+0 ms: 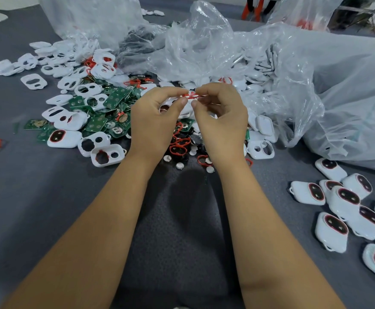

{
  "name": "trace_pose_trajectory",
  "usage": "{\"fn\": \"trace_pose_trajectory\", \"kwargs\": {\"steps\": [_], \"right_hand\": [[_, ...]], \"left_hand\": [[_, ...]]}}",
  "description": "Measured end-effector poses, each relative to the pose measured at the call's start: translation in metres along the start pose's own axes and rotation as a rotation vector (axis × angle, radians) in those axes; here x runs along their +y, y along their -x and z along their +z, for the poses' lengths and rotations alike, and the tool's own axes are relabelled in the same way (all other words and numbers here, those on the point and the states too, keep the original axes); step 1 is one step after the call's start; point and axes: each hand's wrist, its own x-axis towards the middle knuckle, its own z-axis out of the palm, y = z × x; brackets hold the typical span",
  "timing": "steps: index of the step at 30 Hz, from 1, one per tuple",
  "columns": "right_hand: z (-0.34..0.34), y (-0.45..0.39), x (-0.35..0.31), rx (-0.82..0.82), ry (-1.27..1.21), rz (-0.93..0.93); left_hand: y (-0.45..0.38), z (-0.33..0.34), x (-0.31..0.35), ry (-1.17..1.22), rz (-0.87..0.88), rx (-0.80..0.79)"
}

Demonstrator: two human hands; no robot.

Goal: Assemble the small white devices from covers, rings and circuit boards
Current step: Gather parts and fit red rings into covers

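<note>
Both forearms are showing bare from elbow to wrist, with no sleeves reaching into view. The hands (pixel 191 121) are wearing no gloves, rings, or watch.

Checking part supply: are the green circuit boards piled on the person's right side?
No, the green circuit boards lie heaped to the left of the left hand.

A thin red ring (pixel 190 95) is held up above the heap, pinched at each end between fingertips. Below and to the left, white covers (pixel 86 90) with oval cut-outs lie jumbled among green circuit boards (pixel 113 101) (some covers face up, some hollow side up). More red rings (pixel 178 148) and small white discs (pixel 179 165) lie nearer. Finished white devices (pixel 347 201) with dark, red-rimmed windows cluster at right.
</note>
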Motion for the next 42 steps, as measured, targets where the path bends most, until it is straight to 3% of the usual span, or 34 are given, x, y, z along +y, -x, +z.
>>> {"fn": "trace_pose_trajectory", "kwargs": {"steps": [5, 7, 14, 17, 20, 26, 30, 34, 38, 42], "right_hand": [[0.002, 0.001, 0.002, -0.025, 0.176, -0.129], [0.003, 0.002, 0.003, -0.014, 0.181, -0.083], [-0.002, -0.009, 0.000, 0.070, -0.336, 0.397], [-0.005, -0.009, 0.000, 0.056, -0.541, 0.487], [-0.006, -0.009, -0.001, 0.016, -0.555, 0.499], [-0.003, -0.007, -0.004, -0.082, -0.596, 0.530], [-0.005, -0.007, -0.006, -0.110, -0.630, 0.527], [-0.004, -0.007, -0.007, -0.042, -0.467, 0.467], [-0.001, -0.006, -0.004, 0.051, -0.088, 0.327], [0.000, -0.005, -0.001, 0.044, 0.061, 0.267]], "left_hand": [[0.001, 0.002, -0.001, -0.037, 0.012, -0.013], [0.001, 0.002, -0.003, -0.039, -0.005, -0.020], [-0.006, -0.001, -0.006, 0.265, -0.255, 0.014], [-0.008, 0.000, -0.007, 0.426, -0.400, 0.050], [-0.008, 0.002, -0.005, 0.514, -0.481, 0.042], [-0.004, 0.000, -0.002, 0.596, -0.455, -0.007], [-0.002, 0.001, -0.001, 0.414, -0.318, -0.048], [0.001, 0.007, 0.003, 0.236, -0.271, -0.094], [0.003, 0.008, 0.002, 0.236, -0.280, -0.150], [0.001, 0.008, 0.000, 0.230, -0.230, -0.146]]}}
